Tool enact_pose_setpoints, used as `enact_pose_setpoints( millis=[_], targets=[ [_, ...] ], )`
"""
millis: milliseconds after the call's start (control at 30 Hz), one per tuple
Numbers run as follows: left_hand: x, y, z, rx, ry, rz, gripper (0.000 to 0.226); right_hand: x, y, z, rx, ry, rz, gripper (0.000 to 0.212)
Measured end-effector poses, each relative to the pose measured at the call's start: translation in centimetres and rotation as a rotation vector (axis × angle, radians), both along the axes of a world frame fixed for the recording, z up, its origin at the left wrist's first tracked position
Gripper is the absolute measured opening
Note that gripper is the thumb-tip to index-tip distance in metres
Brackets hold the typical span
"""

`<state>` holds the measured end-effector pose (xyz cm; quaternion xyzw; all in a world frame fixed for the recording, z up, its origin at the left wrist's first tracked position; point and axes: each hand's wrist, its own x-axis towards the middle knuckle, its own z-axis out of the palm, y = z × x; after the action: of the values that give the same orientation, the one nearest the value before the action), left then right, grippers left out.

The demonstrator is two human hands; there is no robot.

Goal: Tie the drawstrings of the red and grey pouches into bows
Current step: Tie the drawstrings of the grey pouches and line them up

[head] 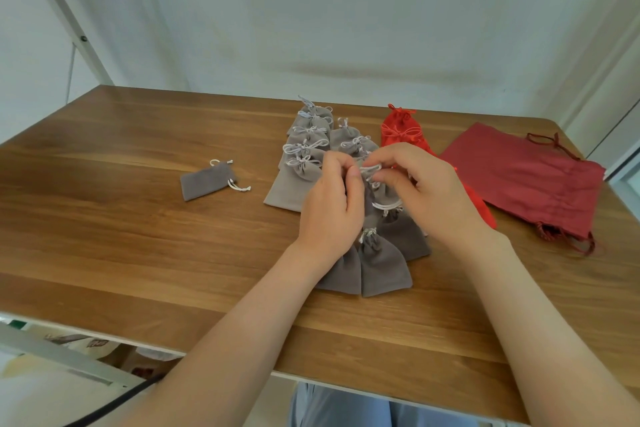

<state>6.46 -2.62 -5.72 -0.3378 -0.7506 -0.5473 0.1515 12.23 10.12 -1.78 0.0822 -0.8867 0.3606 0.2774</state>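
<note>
Left hand (330, 208): fingers curled, pinching cord (371, 169).
Right hand (429, 191): fingertips pinching the same cord, over the right grey column.
Grey pouches (291, 189): five bowed in left column; right column partly hidden, count unclear.
Loose pouch (207, 182): one, grey, untied, apart at left.
Red pouches (398, 135): two bows visible.
Large pouch (526, 177): one, dark red, far right.
Table (138, 218): one, wood.
</note>
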Motion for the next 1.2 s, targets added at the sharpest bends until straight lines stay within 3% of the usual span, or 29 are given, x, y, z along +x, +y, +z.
enact_pose_setpoints(
  millis=[133,300,600,733,800,967,1033,1200],
  targets=[
    [0.0,0.0,0.1,-0.027,-0.001,-0.092,0.002,0.0,-0.4,0.3,-0.140,0.016,-0.022,0.017],
    [-0.1,-0.1,0.2,-0.076,-0.023,-0.139,0.009,-0.4,-0.3,-0.1,-0.149,0.019,-0.084,0.013],
    [-0.5,0.0,0.6,-0.182,-0.262,-0.271,0.029,-0.4,0.5,-0.7,0.024,0.068,-0.056,0.012],
    [-0.4,-0.1,0.9,-0.202,-0.228,-0.278,0.020,-0.5,0.6,-0.7,0.088,0.108,-0.035,0.013],
    [-0.4,-0.2,0.8,-0.163,-0.192,-0.183,0.018,-0.5,0.3,-0.4,0.042,0.081,-0.037,0.016],
    [-0.8,-0.3,0.9,0.072,-0.199,0.095,0.021,-0.1,0.4,0.3,0.015,-0.161,-0.047,0.052],
    [-1.1,-0.3,1.0,0.146,-0.256,0.113,0.022,-0.1,0.4,0.1,0.072,-0.224,-0.061,0.052],
    [0.0,-0.1,1.8,0.300,-0.407,-0.070,0.016,0.0,0.2,0.4,0.122,-0.230,-0.126,0.033]
  ],
)
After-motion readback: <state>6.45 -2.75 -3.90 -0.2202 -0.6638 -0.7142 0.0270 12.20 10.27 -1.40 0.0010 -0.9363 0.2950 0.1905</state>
